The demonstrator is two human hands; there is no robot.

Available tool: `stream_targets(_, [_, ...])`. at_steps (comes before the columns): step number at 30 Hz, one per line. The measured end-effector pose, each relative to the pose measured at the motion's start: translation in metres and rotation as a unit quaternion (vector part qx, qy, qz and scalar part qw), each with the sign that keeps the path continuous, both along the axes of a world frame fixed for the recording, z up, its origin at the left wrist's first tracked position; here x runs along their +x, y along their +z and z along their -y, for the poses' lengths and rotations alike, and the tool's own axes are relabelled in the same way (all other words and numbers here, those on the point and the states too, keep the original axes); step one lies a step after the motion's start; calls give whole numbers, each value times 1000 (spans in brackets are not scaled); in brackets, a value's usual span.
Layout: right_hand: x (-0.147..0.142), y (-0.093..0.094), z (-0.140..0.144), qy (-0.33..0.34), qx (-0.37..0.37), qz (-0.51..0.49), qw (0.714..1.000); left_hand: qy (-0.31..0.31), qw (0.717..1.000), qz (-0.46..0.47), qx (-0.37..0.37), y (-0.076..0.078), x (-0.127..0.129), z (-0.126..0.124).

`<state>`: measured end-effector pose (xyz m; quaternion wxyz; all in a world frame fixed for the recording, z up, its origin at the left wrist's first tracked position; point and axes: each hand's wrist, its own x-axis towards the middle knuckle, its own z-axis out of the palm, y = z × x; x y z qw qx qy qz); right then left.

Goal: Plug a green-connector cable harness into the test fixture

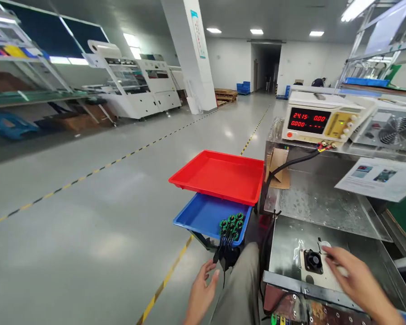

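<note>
My left hand [203,289] hangs open beside my knee, fingers apart, just below a bunch of green round parts with black wires [232,224] lying in the corner of a blue tray [203,214]. My right hand [353,275] rests on a white fixture plate [320,275] on the metal bench, fingers touching the plate right next to a small black fan [313,261]. Whether the fingers pinch anything is hidden.
A red tray [219,176] sits stacked above the blue one, left of the bench. A power supply with red digits [320,119] stands on the upper shelf, a black cable [291,164] running down from it. A paper sheet [380,178] lies at the right. Open floor stretches left.
</note>
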<state>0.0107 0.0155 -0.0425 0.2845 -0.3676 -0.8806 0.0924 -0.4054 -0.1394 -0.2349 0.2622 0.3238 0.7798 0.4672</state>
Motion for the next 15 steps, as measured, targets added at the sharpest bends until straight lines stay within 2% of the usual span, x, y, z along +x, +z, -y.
stream_targets(2, [-92,-14,-29,77,-80,78,991,-6,1000,-14,-2,-28,2,-13])
stream_targets(3, [-140,-24,-42,92,-111,112,983,-2,1000,-19,-2,-38,4,-24])
stream_targets(5, [-229,-50,-64,106,-145,187,966,8,1000,-24,-6,-48,4,-49])
stream_targets(7, [-297,-78,-81,108,-157,226,955,2,999,-35,-18,-50,-2,-70])
stream_targets(10, [-353,-118,-100,93,-176,264,944,-41,997,-53,-36,-47,-21,-84])
stream_targets(13, [-373,-148,-109,94,-198,302,928,-82,993,-67,-51,-40,-46,-80])
stream_targets(15, [-377,-160,-111,100,-204,321,920,-90,991,-77,-60,-35,-59,-76])
